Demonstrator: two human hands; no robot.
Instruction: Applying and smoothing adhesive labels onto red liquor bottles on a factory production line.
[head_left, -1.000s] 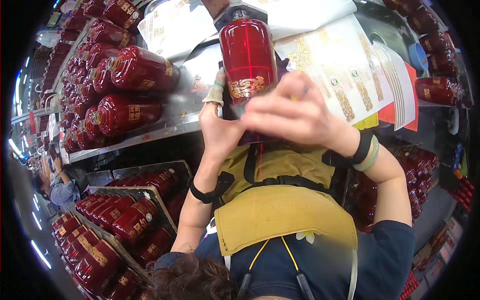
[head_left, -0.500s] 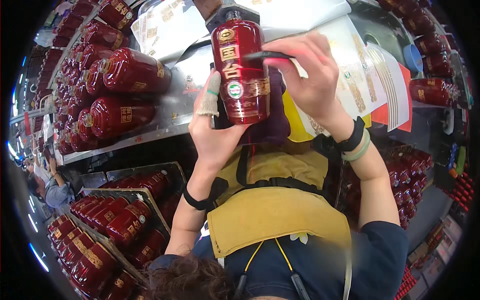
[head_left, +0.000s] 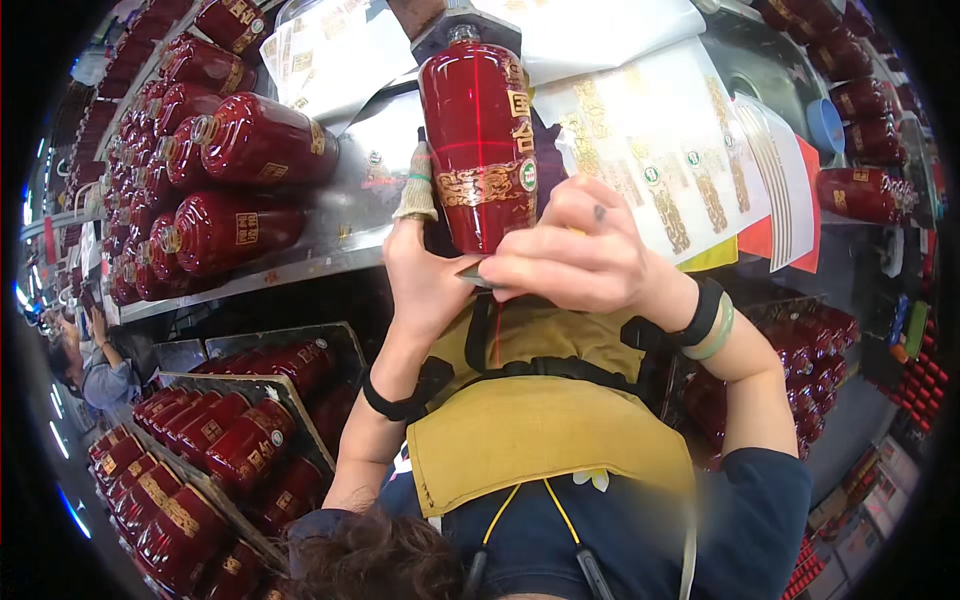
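A dark-red glass bottle with gold decoration lies with its neck away from me, against a metal block. My left hand holds it along its left side near the base, a knitted cover on one finger. My right hand is closed at the bottle's lower right, pinching a small dark flat tool just below the base. Part of the lower right side is hidden behind that hand. A red light cross falls on the glass.
More red bottles lie stacked on the metal table to the left. Sheets of gold decals spread to the right, with a blue cup beyond. Trays of bottles stand low on the left. A person is at far left.
The bottle has turned, bringing its gold characters to the right and a gold band to the front. My right hand moved down with the tool from the bottle's upper side to its base.
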